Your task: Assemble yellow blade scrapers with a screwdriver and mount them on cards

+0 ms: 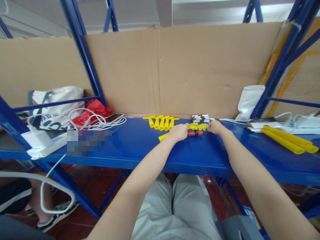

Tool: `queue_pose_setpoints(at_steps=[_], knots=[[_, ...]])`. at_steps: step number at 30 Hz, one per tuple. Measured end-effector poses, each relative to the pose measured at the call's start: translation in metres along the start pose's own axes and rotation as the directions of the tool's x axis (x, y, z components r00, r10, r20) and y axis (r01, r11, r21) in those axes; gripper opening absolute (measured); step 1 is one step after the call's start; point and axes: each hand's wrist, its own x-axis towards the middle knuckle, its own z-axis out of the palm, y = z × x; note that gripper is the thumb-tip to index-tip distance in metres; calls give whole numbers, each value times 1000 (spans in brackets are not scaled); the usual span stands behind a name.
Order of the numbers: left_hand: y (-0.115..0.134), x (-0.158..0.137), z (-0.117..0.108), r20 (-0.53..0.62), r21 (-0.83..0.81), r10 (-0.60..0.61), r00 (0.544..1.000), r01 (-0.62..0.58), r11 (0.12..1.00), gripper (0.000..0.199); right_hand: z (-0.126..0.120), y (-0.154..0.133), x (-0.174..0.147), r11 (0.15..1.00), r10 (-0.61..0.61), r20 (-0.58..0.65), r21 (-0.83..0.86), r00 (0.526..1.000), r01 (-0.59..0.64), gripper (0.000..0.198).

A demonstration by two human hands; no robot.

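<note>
My left hand (178,132) is closed over the blue shelf top, fingers curled. A yellow flared tube piece (163,137) sticks out on the wrist side of that hand, the rest covered by it. To the right, my right hand (215,127) is closed with its fingertips together; anything in them is too small to make out. Between the hands lie several small yellow pieces (198,126). Just in front of these is a dark red tool-like object (196,133), partly behind my left hand. Several yellow flared pieces with thin stems (161,123) stand in a row to the left.
White-and-dark small items (200,118) lie stacked behind the yellow pieces. Long yellow tubes (287,140) rest at the right by a white pouch (248,101). Cables (100,124), a power strip (47,146) and a tote bag (58,106) crowd the left. Cardboard (195,70) backs the shelf.
</note>
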Motion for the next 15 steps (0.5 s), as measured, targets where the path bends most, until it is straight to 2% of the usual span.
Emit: queue_pose_setpoints(at_steps=[6,11,15], knots=[[1,0,-1,-54,-35,8,999,-10,999,40,1,0,0,1000,-11,-42,-7,999,11,24],[1,1,-3,-123,-57,18,992,-25,998,44,3,0,1,1000,-24,-1,-12,1000,24,25],[3,0,-4,-128,-67,25,991,-34,997,45,6,1,4,999,-11,7,-38,1000,12,26]])
